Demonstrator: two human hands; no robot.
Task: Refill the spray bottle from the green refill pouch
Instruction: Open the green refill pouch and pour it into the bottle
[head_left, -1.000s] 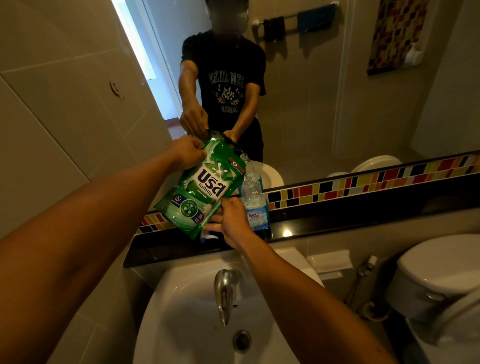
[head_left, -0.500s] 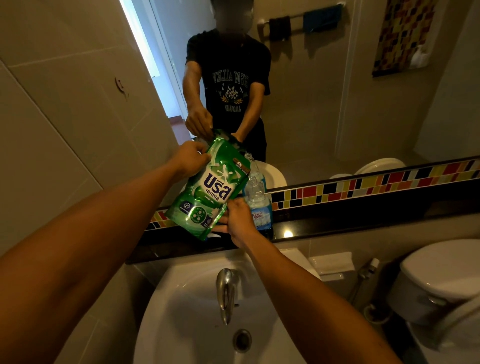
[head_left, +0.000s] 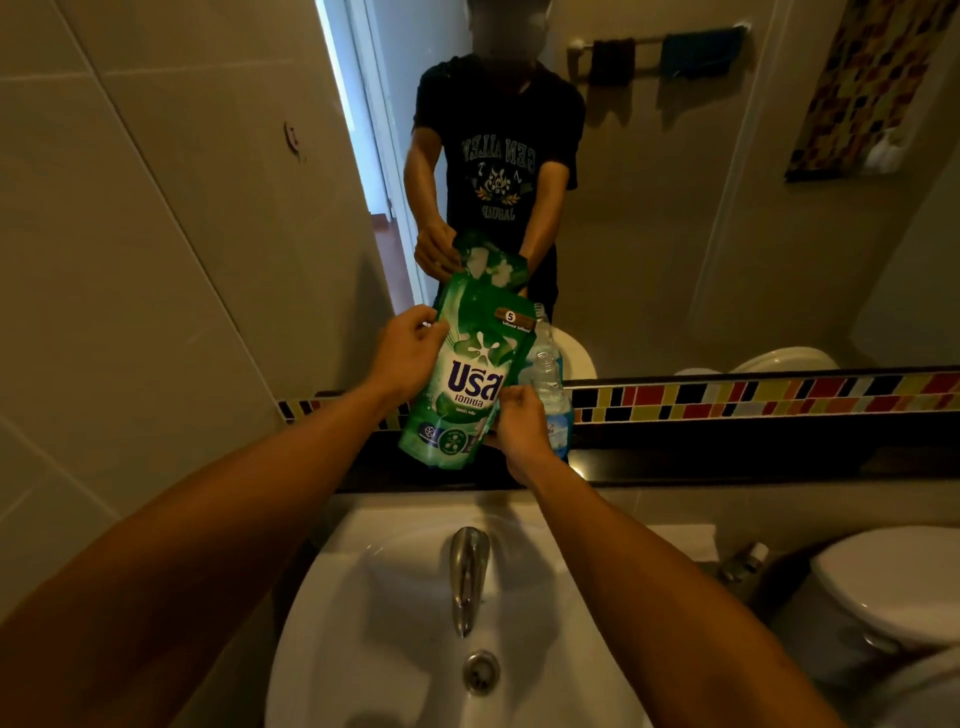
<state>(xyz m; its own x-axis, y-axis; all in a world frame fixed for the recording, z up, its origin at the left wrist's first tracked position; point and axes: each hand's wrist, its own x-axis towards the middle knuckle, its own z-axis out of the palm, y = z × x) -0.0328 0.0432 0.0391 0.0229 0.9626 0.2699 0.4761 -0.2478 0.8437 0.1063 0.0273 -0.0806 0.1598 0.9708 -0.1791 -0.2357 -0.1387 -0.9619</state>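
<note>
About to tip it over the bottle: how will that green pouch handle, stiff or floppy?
Probably floppy: the green pouch is soft film, and both the left hand and right hand hold it. Its glossy surface may be slippery. It bulges low, so it is likely heavy at the bottom and could sag near the bottle.

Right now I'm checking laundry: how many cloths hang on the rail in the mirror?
2: a dark cloth at the rail's left end, a blue cloth to its right. None seem hidden.
</note>
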